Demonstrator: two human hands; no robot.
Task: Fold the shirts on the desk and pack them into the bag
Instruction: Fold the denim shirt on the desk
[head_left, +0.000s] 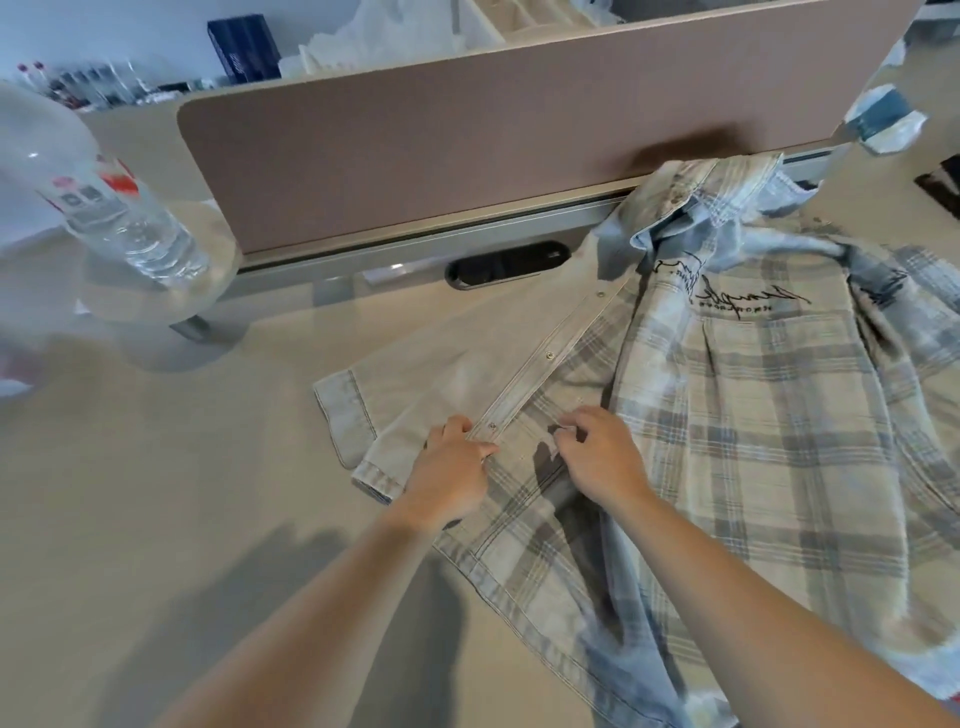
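Note:
A pale plaid shirt (753, 431) lies spread on the beige desk (182, 467), collar toward the far divider, with black script printed near the collar. Its left front panel, plain pale fabric with a snap placket, is laid open to the left. My left hand (449, 475) pinches the snap placket near a lower snap. My right hand (597, 454) pinches the facing plaid edge just to the right of it. The two hands sit close together over the shirt's lower front. No bag can be seen.
A clear plastic water bottle (135, 223) stands at the far left beside something white and rounded. A brown divider panel (467, 145) runs along the desk's back edge, with a black cable grommet (506, 264) in front of it. Clutter lies beyond the divider.

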